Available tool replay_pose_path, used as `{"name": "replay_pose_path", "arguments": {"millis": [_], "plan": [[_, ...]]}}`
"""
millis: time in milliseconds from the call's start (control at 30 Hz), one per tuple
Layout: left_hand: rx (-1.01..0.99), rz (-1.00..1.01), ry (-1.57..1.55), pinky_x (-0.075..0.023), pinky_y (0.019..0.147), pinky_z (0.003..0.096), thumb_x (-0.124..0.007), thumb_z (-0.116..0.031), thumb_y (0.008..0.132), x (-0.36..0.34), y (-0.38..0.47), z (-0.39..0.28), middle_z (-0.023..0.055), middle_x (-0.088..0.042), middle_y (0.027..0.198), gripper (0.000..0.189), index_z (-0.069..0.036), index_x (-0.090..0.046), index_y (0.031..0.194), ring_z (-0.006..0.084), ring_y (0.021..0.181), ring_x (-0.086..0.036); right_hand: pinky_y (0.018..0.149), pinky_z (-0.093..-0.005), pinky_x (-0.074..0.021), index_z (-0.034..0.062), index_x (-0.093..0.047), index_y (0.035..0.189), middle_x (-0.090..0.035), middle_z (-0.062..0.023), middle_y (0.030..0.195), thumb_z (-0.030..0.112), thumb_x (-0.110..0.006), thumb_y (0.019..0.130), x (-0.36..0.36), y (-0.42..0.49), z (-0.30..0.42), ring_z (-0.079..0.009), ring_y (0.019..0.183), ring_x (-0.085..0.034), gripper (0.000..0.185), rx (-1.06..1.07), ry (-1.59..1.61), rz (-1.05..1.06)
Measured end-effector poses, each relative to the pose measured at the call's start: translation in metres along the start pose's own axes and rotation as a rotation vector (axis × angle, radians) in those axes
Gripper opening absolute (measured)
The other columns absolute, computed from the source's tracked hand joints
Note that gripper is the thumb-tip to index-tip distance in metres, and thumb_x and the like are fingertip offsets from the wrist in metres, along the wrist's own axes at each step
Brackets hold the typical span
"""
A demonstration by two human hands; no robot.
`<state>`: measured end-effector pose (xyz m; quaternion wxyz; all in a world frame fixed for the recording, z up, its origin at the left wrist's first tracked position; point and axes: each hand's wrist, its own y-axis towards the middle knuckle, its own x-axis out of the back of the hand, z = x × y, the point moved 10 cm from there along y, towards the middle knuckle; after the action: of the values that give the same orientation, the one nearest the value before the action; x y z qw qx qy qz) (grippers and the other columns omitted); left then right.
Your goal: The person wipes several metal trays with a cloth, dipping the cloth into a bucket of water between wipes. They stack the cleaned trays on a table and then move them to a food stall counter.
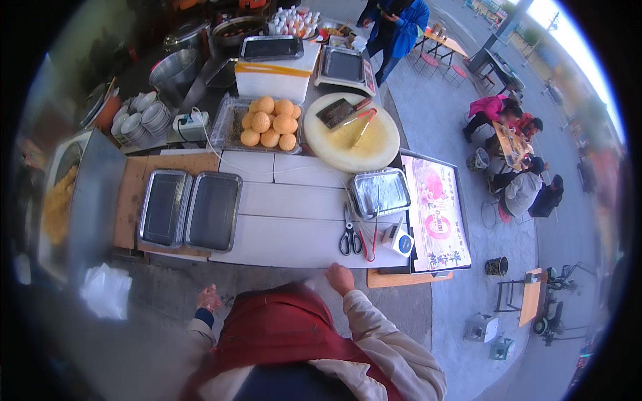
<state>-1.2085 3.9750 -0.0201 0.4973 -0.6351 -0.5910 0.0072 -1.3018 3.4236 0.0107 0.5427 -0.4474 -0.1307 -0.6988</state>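
My left hand (209, 299) hangs beside the red apron (281, 321), in front of the counter, its fingers loosely bent and nothing visible in them. With fingers curled, my right hand (341, 279) is at the counter's front edge; a pale blur lies beside it, and whether it grips anything is hidden. Beyond that hand, on the counter (291, 233), are black-handled scissors (349, 235), red-handled tongs (369, 245) and a small white device (398, 240). A foil-lined metal tray (381, 193) stands behind them. Two stacks of metal trays (165, 208) (214, 210) are at the left.
Round golden fried balls (271, 123) fill part of a tray. A cleaver (336, 113) and more tongs (365, 128) lie on a round chopping board (321, 145). A printed sign (436, 210) borders the right side. A white cable (241, 168) crosses the counter. A person (401, 30) stands beyond.
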Motion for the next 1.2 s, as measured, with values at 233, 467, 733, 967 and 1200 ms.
{"name": "replay_pose_path", "arguments": {"millis": [233, 467, 733, 967, 1200], "plan": [[-0.104, 0.119, -0.816, -0.0357, 0.043, 0.0275, -0.066, -0.016, 0.094, 0.028, 0.039, 0.005, -0.0035, -0.043, 0.065, 0.015, -0.016, -0.052, 0.088, 0.0092, 0.050, -0.043, 0.069, -0.0528, -0.0535, 0.0055, -0.062, 0.091, -0.069, -0.0224, 0.085, 0.032, -0.057, 0.093, -0.006, 0.013, -0.010, -0.0436, 0.081, -0.068, 0.027, 0.062, -0.185, 0.094], [-0.249, -0.162, 0.055, -0.0500, 0.057, 0.0323, -0.065, -0.022, 0.095, 0.103, 0.083, -0.042, 0.0027, -0.063, 0.079, 0.013, -0.011, -0.061, 0.098, 0.0138, 0.063, -0.057, 0.070, -0.0444, -0.0502, 0.0012, -0.056, 0.076, -0.066, -0.0188, 0.074, 0.038, -0.076, 0.083, 0.018, 0.016, -0.016, -0.0376, 0.074, -0.064, 0.043, -0.051, -0.134, 0.033], [0.106, 0.247, -0.923, -0.0581, 0.070, 0.0392, -0.070, -0.032, 0.094, 0.060, 0.070, -0.096, 0.0080, -0.067, 0.082, 0.026, -0.008, -0.062, 0.100, 0.0220, 0.073, -0.067, 0.063, -0.0424, -0.0506, 0.0002, -0.058, 0.079, -0.065, -0.0160, 0.069, 0.037, -0.076, 0.083, 0.004, 0.027, -0.043, -0.0293, 0.063, -0.065, 0.041, -0.215, -0.090, 0.165], [0.326, 0.050, -1.045, -0.0550, 0.051, 0.0400, -0.065, -0.035, 0.097, 0.016, 0.096, -0.095, 0.0110, -0.063, 0.067, 0.032, -0.004, -0.059, 0.086, 0.0238, 0.054, -0.063, 0.059, -0.0403, -0.0508, 0.0019, -0.058, 0.077, -0.063, -0.0134, 0.063, 0.032, -0.077, 0.083, 0.008, 0.021, -0.032, -0.0253, 0.057, -0.064, 0.036, -0.285, -0.051, 0.176], [0.314, -0.024, -1.058, -0.0551, 0.048, 0.0389, -0.060, -0.031, 0.099, 0.027, 0.107, -0.088, 0.0113, -0.063, 0.066, 0.029, -0.005, -0.060, 0.086, 0.0252, 0.052, -0.062, 0.050, -0.0372, -0.0491, 0.0002, -0.060, 0.074, -0.062, -0.0110, 0.060, 0.033, -0.074, 0.086, 0.003, 0.024, -0.037, -0.0211, 0.049, -0.061, 0.037, -0.166, -0.047, 0.145]]}}
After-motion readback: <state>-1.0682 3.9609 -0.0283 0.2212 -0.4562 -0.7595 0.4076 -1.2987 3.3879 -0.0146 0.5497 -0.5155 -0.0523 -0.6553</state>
